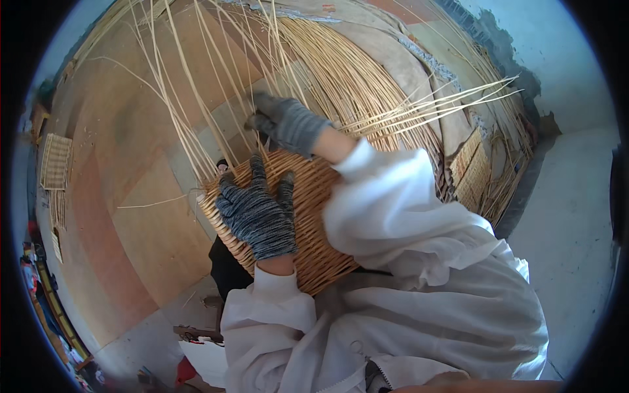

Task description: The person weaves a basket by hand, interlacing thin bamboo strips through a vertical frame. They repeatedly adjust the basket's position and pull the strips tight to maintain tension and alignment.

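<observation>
Straw-coloured wicker makes the woven panel [311, 203], which lies close before the person's white-sleeved body; its near end reaches the clothing, its far edge faces the floor [124, 262], where wide room opens to the left; on the right the room is narrower, because a bundle of long rods [354, 72] lies near; one small red mark [327, 8] at the far side is too small to read; loose strands [190, 78] point away from the person, others to the right; the panel's long axis I cannot tell, as the sleeve covers part; the gloved left hand [259, 213] rests on the weave with fingers spread; the right hand [288, 121], blurred, bends at the far edge, and whether it grips a strand I cannot tell.
</observation>
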